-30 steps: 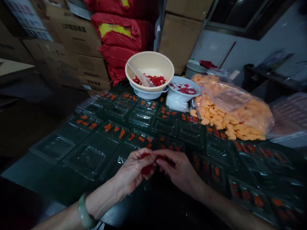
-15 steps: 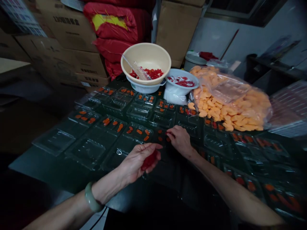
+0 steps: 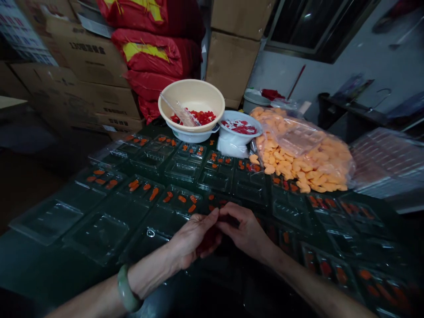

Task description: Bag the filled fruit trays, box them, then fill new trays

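Observation:
My left hand (image 3: 195,238) is cupped, palm up, over the near edge of the table, holding a small pile of red pieces (image 3: 208,240). My right hand (image 3: 243,229) is right against it, fingertips pinched into that pile. Both hover over rows of clear plastic trays (image 3: 180,165) on a dark table; several trays hold a few small orange-red pieces (image 3: 185,199). A green bangle (image 3: 126,291) circles my left wrist.
At the back stand a beige bowl (image 3: 192,95) with red pieces and a clear scoop, and a white bowl (image 3: 240,128) of red pieces. A clear bag of orange slices (image 3: 304,154) lies right. Cardboard boxes (image 3: 92,57) and red sacks (image 3: 152,53) are stacked behind.
My right hand had reached out to a tray half a second ago and has come back to the pile in my left hand. The view shifted slightly.

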`<state>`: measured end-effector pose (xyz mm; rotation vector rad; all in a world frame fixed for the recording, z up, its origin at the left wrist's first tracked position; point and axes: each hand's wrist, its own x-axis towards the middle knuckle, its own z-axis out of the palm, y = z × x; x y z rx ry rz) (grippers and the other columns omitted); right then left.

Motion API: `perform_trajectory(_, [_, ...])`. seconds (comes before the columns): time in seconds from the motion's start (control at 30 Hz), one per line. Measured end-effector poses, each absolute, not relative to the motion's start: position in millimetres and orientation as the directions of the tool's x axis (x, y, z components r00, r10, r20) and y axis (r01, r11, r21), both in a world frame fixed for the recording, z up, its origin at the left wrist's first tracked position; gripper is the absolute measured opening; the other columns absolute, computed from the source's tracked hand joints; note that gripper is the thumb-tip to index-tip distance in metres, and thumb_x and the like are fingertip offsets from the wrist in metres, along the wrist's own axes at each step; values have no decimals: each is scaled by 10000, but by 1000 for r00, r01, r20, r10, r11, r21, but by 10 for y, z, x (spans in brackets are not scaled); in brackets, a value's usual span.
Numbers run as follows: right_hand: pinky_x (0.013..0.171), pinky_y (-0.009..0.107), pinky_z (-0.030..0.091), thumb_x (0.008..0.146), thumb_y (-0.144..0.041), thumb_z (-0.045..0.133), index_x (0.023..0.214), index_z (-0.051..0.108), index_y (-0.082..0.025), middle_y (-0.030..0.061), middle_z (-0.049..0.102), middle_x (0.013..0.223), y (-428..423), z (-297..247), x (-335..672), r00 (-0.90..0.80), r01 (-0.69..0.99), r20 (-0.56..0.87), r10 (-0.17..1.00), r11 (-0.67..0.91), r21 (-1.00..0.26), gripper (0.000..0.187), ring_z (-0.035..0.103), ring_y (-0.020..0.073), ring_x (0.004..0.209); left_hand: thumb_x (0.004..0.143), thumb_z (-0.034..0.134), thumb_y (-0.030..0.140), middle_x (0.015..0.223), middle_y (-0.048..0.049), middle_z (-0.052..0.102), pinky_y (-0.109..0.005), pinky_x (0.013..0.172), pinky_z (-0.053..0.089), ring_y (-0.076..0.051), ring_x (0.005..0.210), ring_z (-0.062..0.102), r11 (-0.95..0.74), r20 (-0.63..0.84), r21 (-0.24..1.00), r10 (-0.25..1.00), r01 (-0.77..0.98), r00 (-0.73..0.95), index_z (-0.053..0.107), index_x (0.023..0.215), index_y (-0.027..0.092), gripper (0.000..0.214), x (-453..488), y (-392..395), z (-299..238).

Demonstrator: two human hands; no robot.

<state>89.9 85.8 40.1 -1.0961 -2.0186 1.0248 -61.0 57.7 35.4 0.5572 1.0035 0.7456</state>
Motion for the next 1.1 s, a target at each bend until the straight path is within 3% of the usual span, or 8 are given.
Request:
perform_trajectory(0.13, [631,263,456,716,-234,542,765,612,-201,11,642,723,1505,300,1097,-210,531,186,960,272,-803,92,575,144,648,705,545,256,726,-58,575,-189,383,334,-127,551,556,650,-530,599,759,-467,378,641,864,105,238,-709,638,370])
perform_trajectory(0.27, [629,280,448,699,-240,513,760,619,-164,48,652,736,2333,222,1191,-71,662,245,967,230,-714,145,578,162,641,621,563,84,792,-69,583,-182,398,342,-133,588,573,623,-491,565,781,-542,386,630,895,105,282,-875,637,354])
perform_trajectory(0.5, [617,274,387,706,-176,525,830,613,-172,28,610,680,3042,39,839,-113,820,268,957,241,-518,152,549,166,641,690,694,324,601,-8,542,-165,314,147,-35,343,395,543,-467,650,838,-532,284,605,815,116,258,-1009,652,314])
perform_trajectory(0.63, [658,288,372,695,-139,561,662,627,-179,63,603,698,3158,38,713,-181,867,236,955,268,-419,84,558,201,752,696,677,413,460,40,432,-170,320,120,-23,309,318,524,-474,652,846,-548,244,597,723,108,316,-1063,634,321])
perform_trajectory(0.73, [710,303,377,749,-190,554,700,656,-166,103,604,791,2931,145,591,-228,863,253,940,316,-395,115,544,224,841,699,646,481,423,47,384,-175,317,115,-34,308,313,518,-486,634,844,-574,225,587,672,108,379,-1109,604,298])
perform_trajectory(0.83, [651,258,405,805,-352,526,871,657,-186,45,599,759,2308,286,421,-367,763,223,903,429,-483,221,542,157,701,693,632,518,416,47,377,-169,314,128,-34,310,308,511,-520,634,837,-580,169,584,655,102,420,-1128,579,263])
perform_trajectory(0.93, [546,217,394,716,-400,641,860,655,-196,-13,550,663,1552,385,280,-686,401,70,724,457,-794,250,502,112,588,703,613,530,437,34,418,-159,314,175,-40,323,344,510,-562,647,821,-566,97,565,648,109,427,-1093,554,251])
perform_trajectory(1.1, [558,215,407,765,-280,595,720,642,-192,-13,569,638,988,422,216,-689,326,41,724,359,-875,109,523,100,585,703,630,481,501,-1,499,-150,312,209,-63,360,423,526,-590,624,802,-577,93,509,618,128,383,-1050,491,276])
